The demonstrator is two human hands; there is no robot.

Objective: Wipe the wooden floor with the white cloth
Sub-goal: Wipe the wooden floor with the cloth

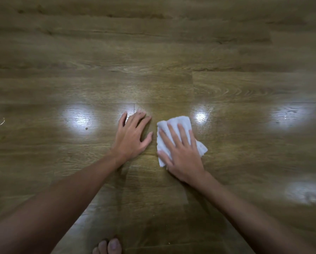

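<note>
Seen from above: wooden floor [226,88], brown planks running side to side, glossy, with bright glare patches at 9, 1 and 3 o'clock of the hands and another low at 4 o'clock.

White cloth [179,123] lying on the floor just right of centre, crumpled, edges sticking out at 12, 3 and 7 o'clock from under the palm.

Right hand [181,153] pressed flat on the cloth, fingers spread apart, not curled around it, fingertips pointing toward 11 o'clock.

Left hand [130,137] at 9 o'clock of the cloth, just beside it but not touching, palm down on bare wood, fingers splayed toward 1 o'clock, nothing held.

Both forearms bare, reaching in from the bottom corners.

Bare toes [110,246] at 6 o'clock, at the bottom edge, well apart from the hands.

Small dark speck [86,128] at 9 o'clock of the left hand, inside the glare patch.

Faint pale ring mark [0,121] far out at 9 o'clock near the left edge; too blurred to identify.

Nothing standing on the floor between hands and plank joints ahead at 12 o'clock.
</note>
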